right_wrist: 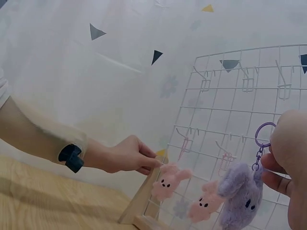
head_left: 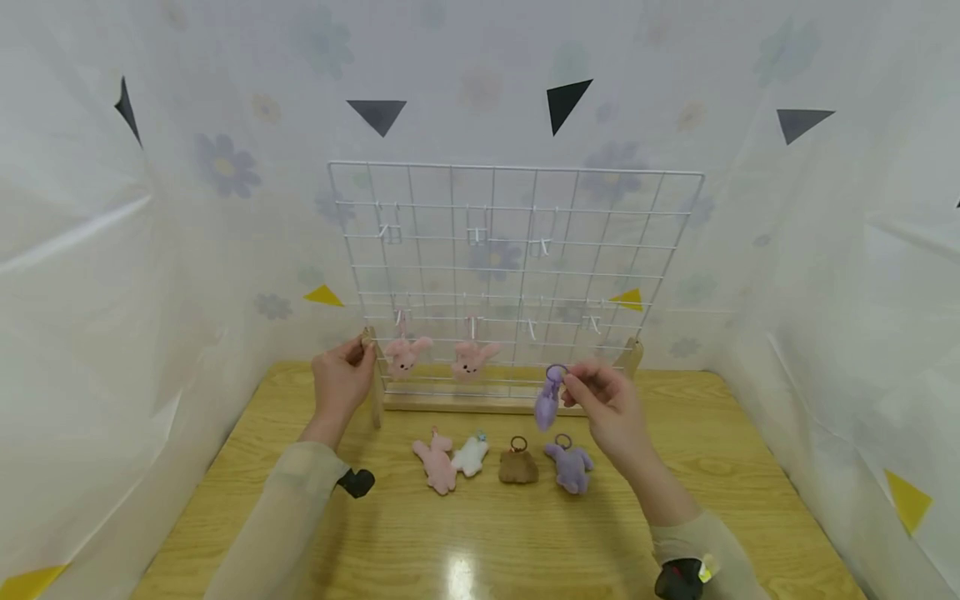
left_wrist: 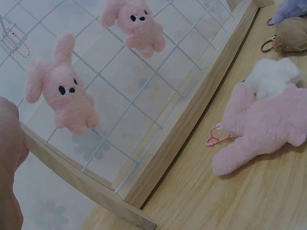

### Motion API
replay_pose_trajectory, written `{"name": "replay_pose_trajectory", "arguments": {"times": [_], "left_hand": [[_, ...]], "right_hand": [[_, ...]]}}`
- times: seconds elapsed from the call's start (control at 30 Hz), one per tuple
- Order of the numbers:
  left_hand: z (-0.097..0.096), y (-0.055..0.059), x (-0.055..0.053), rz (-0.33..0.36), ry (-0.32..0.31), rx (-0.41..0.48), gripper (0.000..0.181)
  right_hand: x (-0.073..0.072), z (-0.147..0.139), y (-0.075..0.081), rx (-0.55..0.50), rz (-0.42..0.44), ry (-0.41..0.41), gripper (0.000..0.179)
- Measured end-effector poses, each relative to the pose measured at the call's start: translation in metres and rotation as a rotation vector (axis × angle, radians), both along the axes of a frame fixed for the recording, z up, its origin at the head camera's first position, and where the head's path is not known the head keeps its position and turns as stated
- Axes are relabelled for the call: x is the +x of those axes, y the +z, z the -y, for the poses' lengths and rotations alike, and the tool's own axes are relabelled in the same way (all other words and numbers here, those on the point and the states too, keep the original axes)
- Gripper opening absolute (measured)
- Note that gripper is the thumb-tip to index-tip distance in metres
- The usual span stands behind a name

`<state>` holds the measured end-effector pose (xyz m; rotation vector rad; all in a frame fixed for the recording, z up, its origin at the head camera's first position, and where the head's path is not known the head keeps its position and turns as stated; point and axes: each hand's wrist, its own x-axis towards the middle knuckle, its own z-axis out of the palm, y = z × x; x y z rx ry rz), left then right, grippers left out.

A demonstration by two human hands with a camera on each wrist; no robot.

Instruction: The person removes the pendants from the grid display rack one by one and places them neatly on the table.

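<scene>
Where the right hand (head_left: pixel 611 408) pinches: purple plush bunny keychain (head_left: pixel 547 408), before white wire grid (head_left: pixel 531 271).
Left hand (head_left: pixel 341 377): pinching wooden upright (head_left: pixel 377 406).
Blocking grid: two pink plush bunnies (head_left: pixel 405 358) (head_left: pixel 470 360) (hanging).
Tabletop (head_left: pixel 390 542): four plush keychains (head_left: pixel 518 467).

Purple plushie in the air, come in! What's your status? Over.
Right hand holding purple plushie by its ring. Left hand gripping wooden post. Plushie dangling, not hung yet. Nothing seen blocking free hook.

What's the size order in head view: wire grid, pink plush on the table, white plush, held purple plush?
1. Wire grid
2. Pink plush on the table
3. White plush and held purple plush: too close to rank; camera distance may differ
</scene>
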<state>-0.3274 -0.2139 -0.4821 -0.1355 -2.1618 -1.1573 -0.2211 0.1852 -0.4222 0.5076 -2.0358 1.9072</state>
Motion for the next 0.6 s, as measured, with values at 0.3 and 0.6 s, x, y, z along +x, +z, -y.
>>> {"name": "replay_pose_trajectory", "arguments": {"times": [0.3, 0.6], "left_hand": [[-0.001, -0.001, 0.000, 0.001, -0.003, 0.002, 0.023], [0.000, -0.002, -0.001, -0.009, 0.008, -0.004, 0.024]], "right_hand": [[0.020, -0.015, -0.007, 0.003, 0.014, 0.002, 0.011], [0.039, -0.029, -0.020, 0.069, 0.027, -0.004, 0.009]]}}
